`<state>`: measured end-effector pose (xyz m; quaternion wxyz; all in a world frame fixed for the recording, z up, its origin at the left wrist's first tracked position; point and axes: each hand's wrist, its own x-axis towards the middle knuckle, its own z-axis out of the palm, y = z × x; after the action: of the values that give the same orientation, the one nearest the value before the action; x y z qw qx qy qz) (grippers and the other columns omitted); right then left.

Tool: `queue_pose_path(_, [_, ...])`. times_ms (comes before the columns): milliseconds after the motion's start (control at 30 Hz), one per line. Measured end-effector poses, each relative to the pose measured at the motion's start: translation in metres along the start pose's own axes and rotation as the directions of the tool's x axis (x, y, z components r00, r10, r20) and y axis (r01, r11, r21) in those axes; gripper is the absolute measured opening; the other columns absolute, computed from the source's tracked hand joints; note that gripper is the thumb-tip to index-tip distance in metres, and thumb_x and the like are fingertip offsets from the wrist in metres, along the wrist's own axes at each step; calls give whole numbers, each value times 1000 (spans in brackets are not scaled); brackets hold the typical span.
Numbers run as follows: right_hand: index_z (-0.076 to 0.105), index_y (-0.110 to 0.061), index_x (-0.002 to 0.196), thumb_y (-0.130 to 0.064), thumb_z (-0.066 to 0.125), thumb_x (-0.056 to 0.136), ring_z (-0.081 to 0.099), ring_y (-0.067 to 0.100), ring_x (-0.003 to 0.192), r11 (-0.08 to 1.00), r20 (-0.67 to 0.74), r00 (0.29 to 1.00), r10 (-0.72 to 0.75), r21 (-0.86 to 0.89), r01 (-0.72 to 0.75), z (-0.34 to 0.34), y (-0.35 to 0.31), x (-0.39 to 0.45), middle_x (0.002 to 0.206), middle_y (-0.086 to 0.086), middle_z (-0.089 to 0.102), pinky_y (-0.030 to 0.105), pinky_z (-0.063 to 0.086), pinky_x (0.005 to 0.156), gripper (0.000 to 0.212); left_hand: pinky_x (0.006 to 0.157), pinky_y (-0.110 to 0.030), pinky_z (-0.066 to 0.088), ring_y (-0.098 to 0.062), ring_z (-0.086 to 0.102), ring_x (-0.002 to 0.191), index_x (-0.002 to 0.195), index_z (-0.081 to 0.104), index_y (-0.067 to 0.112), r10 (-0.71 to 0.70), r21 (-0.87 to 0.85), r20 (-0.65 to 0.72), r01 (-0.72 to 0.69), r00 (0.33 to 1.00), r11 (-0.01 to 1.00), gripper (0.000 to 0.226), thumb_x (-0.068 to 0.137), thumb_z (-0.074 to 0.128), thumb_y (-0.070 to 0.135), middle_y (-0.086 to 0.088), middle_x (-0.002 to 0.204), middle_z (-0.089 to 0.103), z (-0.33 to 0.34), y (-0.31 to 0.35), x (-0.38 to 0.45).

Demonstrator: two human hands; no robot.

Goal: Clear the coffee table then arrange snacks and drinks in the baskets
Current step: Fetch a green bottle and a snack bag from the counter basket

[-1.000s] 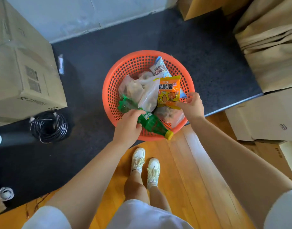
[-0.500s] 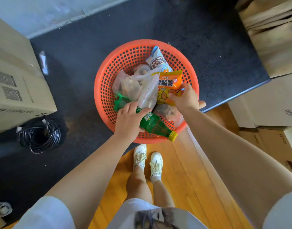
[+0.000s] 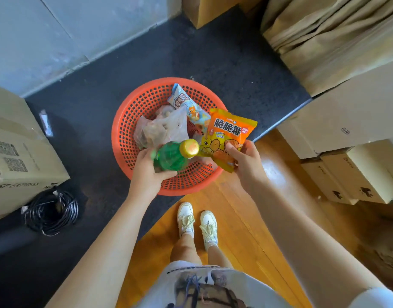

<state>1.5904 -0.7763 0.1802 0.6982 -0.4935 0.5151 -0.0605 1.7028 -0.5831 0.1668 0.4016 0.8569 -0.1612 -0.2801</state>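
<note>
Green bottle and orange snack bag in hands above orange basket

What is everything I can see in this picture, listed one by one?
basket: one, orange, on the dark mat
green bottle: one, yellow cap, held over the basket
orange snack bag: one, held above the basket's right rim
blue snack bag: one, inside the basket at the back
clear plastic bags: a few, inside the basket
cable coil: one, black, on the mat at left
cardboard boxes: several, brown, left and right
shoes: two, white, on the wood floor
left hand: grips the bottle
right hand: pinches the orange bag
</note>
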Motion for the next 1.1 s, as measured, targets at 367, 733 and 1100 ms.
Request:
queue_pose_path(367, [50,-18,117,-15,55,86,72,20,77,869,-88,996,19,494,27,-94,34,-138,93,2,73,34,57,59,32,79,-5,47,10,64,90,119,54,14,95,-440,83,-49,992,897,41,82,62,-1,4,108,64,-13,65,-55])
queue_pose_path(733, [55,-27,111,-35,64,68,72,22,81,697,-492,870,12,628,346,-195,118,-304,94,-2,74,34,56,55,45,68,-31,59,-15,69,81,118,59,16,88,-535,600,318,795,783,58,74,53,52,-4,104,68,89,112,-170])
queue_pose_path(1100, [56,-30,103,-35,70,61,71,13,73,618,-804,535,262,565,547,-229,312,-527,96,-3,70,25,53,48,44,63,-34,54,-19,67,75,120,56,22,75,-115,920,81,385,990,102,36,72,78,-3,94,67,185,98,-428])
